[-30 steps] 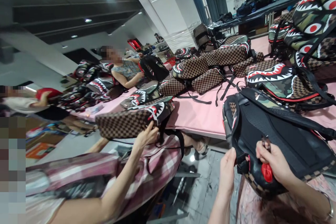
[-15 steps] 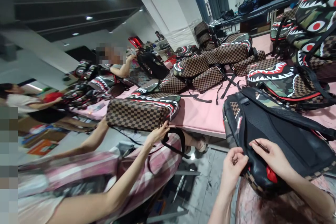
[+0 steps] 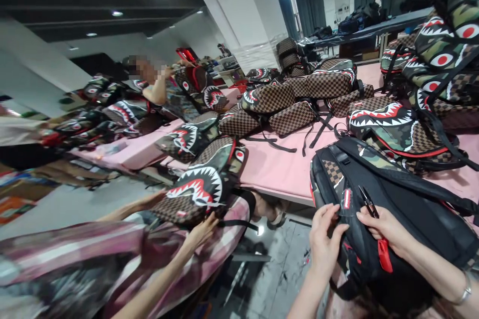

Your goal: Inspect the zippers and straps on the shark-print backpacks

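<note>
A black backpack [image 3: 404, 199] with camouflage and brown-check trim lies tilted across my lap and the table edge, its back panel facing up. My left hand [image 3: 326, 237] is closed at the edge of its padded shoulder strap [image 3: 354, 232]. Just beyond those fingertips sits a red-and-white label [image 3: 348, 198] with clear film around it. In my right hand [image 3: 385, 227] are slim black thread snips [image 3: 368, 200], their points apart and close to the label. Below that hand hangs a red piece [image 3: 384, 255]; what it belongs to is unclear.
Shark-mouth backpacks [image 3: 381, 119] are piled along the pink table [image 3: 277, 169], stacked high at the right. On my left, a co-worker's hands [image 3: 204, 232] hold another backpack [image 3: 202, 179]. Further off, a person [image 3: 164, 89] handles bags. A white pillar [image 3: 239, 10] rises behind.
My right hand has lifted and turned the snips upward, points toward the label. My left hand has moved slightly up and left along the strap. The co-worker's backpack now shows its shark-mouth front.
</note>
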`<action>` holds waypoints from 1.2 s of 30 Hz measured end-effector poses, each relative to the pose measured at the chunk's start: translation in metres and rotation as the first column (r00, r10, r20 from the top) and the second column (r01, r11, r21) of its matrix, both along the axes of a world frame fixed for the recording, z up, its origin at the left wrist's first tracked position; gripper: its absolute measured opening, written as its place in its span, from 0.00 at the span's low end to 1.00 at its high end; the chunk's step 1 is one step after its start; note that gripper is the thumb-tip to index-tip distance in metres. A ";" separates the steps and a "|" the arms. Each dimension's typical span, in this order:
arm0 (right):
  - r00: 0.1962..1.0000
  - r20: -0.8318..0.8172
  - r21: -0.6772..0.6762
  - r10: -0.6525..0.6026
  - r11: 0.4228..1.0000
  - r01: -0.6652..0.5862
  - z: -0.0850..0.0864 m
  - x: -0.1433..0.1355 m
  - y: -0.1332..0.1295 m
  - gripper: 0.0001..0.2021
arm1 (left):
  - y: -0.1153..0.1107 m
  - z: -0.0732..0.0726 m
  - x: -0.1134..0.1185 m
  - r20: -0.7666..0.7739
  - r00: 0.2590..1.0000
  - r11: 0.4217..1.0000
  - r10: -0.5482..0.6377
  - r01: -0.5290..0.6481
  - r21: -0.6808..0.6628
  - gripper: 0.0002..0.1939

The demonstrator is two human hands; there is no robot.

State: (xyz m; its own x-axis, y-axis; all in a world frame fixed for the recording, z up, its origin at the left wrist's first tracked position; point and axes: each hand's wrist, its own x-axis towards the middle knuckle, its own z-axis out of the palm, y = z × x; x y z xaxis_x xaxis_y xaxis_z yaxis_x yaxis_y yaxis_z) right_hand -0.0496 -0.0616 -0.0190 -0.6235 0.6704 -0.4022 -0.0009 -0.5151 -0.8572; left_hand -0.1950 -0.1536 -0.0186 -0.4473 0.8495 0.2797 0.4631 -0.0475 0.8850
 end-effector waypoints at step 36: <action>0.950 0.229 0.629 -0.213 0.777 0.022 0.036 0.014 0.016 0.15 | 0.016 0.000 -0.008 0.434 0.898 0.990 0.068 -0.116 0.084 0.22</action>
State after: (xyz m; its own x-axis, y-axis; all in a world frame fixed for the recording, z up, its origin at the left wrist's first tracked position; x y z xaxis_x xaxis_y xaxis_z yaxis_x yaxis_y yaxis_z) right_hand -0.0354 -0.0456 0.0172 -0.4516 0.8920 -0.0198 0.2552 0.1079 -0.9609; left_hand -0.2033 -0.1379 -0.0184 -0.6185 0.7753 0.1281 0.0460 -0.1270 0.9908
